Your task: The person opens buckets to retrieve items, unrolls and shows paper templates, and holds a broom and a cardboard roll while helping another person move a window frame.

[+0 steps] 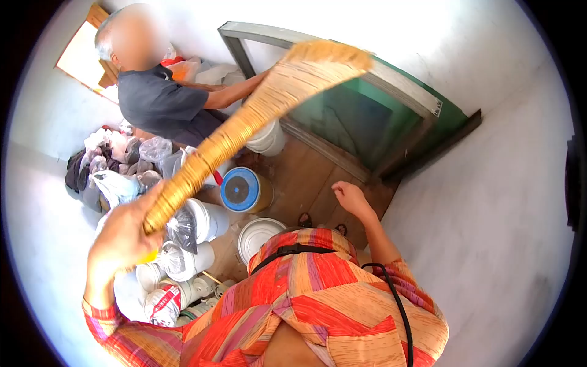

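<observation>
My left hand [125, 235], raised on the left, is closed round the handle end of a straw hand broom [226, 144]. The handle is bound with wound cord, and the broom slants up and away across the view. Its fanned bristles reach the top of a framed green glass panel in the picture; whether they touch it I cannot tell. On the other side, my right hand [351, 197] hangs over the wooden floor with its fingers curled in, and nothing shows in it. Below the broom stands a tub with a blue lid [239, 189].
A person in a dark shirt [162, 101] bends at the upper left, arms reaching behind the broom. Plastic bags [116, 183] are piled against the left wall. White buckets [205, 220] and a round pale lid [260, 238] crowd the floor. The framed green glass panel [361, 116] leans ahead.
</observation>
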